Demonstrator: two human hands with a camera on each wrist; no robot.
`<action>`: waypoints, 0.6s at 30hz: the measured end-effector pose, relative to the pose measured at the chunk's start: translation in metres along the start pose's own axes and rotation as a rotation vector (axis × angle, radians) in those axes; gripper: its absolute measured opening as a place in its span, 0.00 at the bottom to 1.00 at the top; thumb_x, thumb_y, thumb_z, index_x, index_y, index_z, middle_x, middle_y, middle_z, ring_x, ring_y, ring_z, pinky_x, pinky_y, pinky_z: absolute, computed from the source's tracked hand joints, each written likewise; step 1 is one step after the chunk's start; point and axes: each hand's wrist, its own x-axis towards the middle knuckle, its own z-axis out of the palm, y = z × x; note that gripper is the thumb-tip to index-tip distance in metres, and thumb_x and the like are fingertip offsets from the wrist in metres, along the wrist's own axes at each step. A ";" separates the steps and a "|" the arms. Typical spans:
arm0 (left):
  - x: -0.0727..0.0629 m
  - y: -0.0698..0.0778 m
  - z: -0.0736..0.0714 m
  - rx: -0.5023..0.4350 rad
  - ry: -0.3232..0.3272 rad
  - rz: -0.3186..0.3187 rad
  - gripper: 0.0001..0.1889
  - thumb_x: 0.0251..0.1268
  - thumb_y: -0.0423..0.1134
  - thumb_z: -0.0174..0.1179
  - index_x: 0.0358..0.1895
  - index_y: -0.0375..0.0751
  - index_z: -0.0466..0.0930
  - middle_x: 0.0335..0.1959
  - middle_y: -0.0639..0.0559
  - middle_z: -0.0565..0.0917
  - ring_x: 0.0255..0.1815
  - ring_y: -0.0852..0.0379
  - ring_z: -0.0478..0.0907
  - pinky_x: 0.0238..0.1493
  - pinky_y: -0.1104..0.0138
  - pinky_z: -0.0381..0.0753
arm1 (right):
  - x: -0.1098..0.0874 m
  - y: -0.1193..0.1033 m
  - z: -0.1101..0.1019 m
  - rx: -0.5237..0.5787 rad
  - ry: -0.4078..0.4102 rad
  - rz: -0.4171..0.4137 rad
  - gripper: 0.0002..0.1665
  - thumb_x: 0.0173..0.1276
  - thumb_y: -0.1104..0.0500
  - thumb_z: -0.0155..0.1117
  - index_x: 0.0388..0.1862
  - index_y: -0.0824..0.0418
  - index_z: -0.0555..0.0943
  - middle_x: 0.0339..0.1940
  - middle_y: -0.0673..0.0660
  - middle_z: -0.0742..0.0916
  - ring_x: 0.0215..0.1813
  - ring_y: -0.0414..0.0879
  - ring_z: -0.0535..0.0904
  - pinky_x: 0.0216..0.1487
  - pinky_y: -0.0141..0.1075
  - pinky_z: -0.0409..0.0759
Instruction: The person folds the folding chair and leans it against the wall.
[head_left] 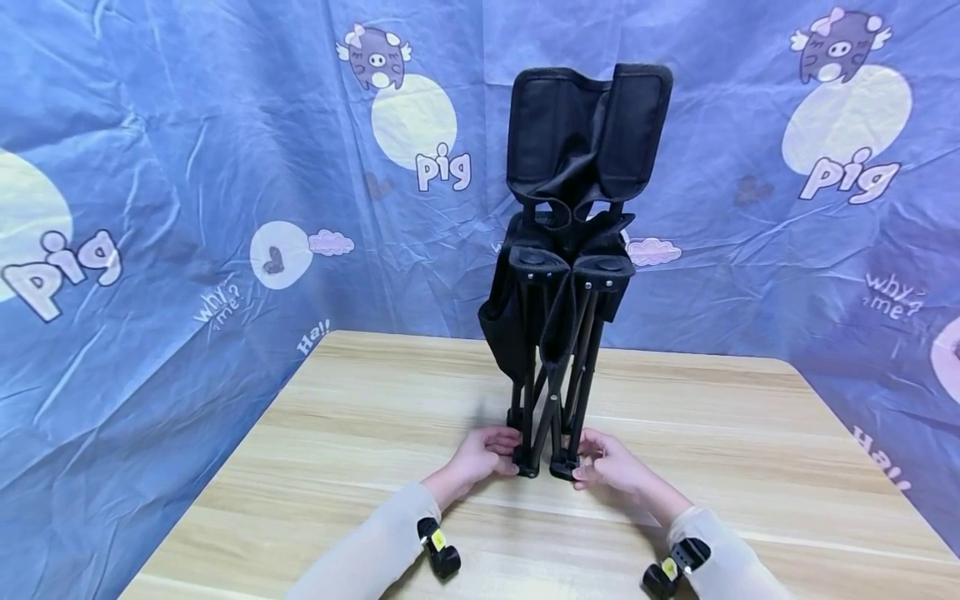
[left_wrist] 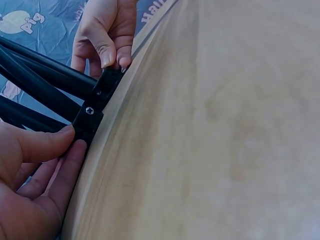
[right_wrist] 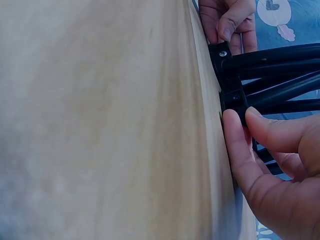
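Note:
A black folding chair (head_left: 507,329) stands upright and folded on the wooden table, its fabric back at the top and its thin crossed legs (head_left: 553,398) close together. At the base, my left hand (head_left: 483,452) holds the left front foot (head_left: 527,470) between thumb and fingers. Opposite it, my right hand (head_left: 609,464) pinches the right front foot (head_left: 564,472). Both wrist views show a narrow space between the two dark feet. In the left wrist view, a screw head marks the near plastic foot (left_wrist: 89,120). The rear feet are partly hidden behind the front legs.
Pale wood-grain table (head_left: 360,392) extends around the chair on both sides. A blue cloth (head_left: 225,167) printed with pigs and words hangs behind and at the sides. Small black cameras are strapped to both sleeved wrists.

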 end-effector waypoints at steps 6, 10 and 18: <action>0.003 0.002 0.000 0.012 0.002 0.009 0.29 0.42 0.13 0.64 0.55 0.20 0.76 0.48 0.34 0.84 0.47 0.47 0.82 0.50 0.62 0.84 | 0.003 0.001 -0.001 0.041 0.005 0.001 0.27 0.56 0.79 0.58 0.55 0.84 0.63 0.45 0.64 0.78 0.34 0.46 0.80 0.43 0.44 0.88; 0.005 0.002 -0.001 0.007 0.006 0.012 0.29 0.41 0.13 0.63 0.55 0.19 0.75 0.48 0.32 0.83 0.48 0.45 0.82 0.50 0.62 0.84 | 0.006 0.002 -0.003 0.061 0.005 0.005 0.27 0.57 0.79 0.59 0.55 0.84 0.63 0.46 0.63 0.78 0.34 0.45 0.80 0.43 0.44 0.88; 0.013 0.001 -0.001 0.005 0.016 0.014 0.29 0.42 0.13 0.64 0.55 0.19 0.76 0.48 0.32 0.83 0.48 0.43 0.82 0.50 0.62 0.84 | 0.011 0.001 -0.004 0.063 0.038 0.013 0.26 0.57 0.80 0.58 0.55 0.84 0.63 0.47 0.65 0.77 0.36 0.48 0.80 0.43 0.43 0.88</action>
